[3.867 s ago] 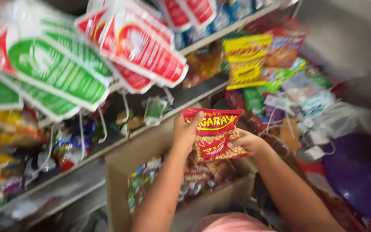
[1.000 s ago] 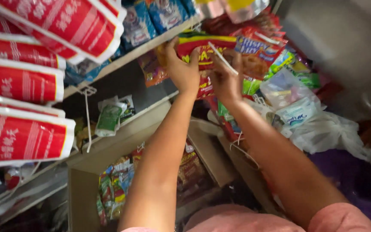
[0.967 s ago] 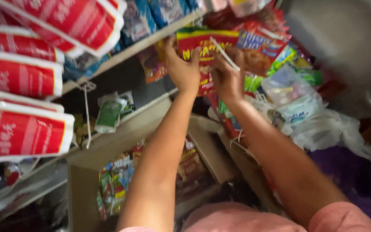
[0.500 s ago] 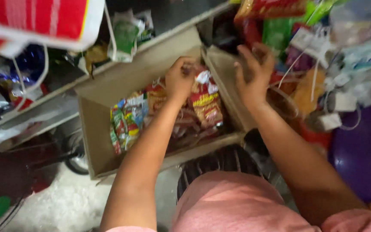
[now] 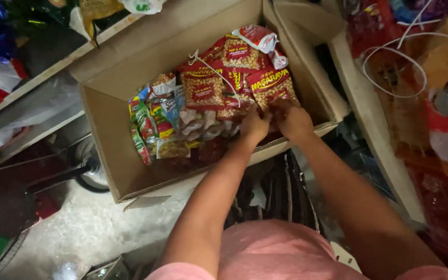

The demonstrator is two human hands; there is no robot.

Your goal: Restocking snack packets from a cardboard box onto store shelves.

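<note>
1. A red snack packet of coated nuts lies at the right end of the open cardboard box, atop other packets.
2. The left hand and right hand sit side by side, almost touching, fingers curled down at that packet's lower edge; whether they actually clamp it cannot be told.
3. More red nut packets lie just left; green-and-yellow packets fill the box's left part.
4. A white cord loops over goods on the right.
</note>
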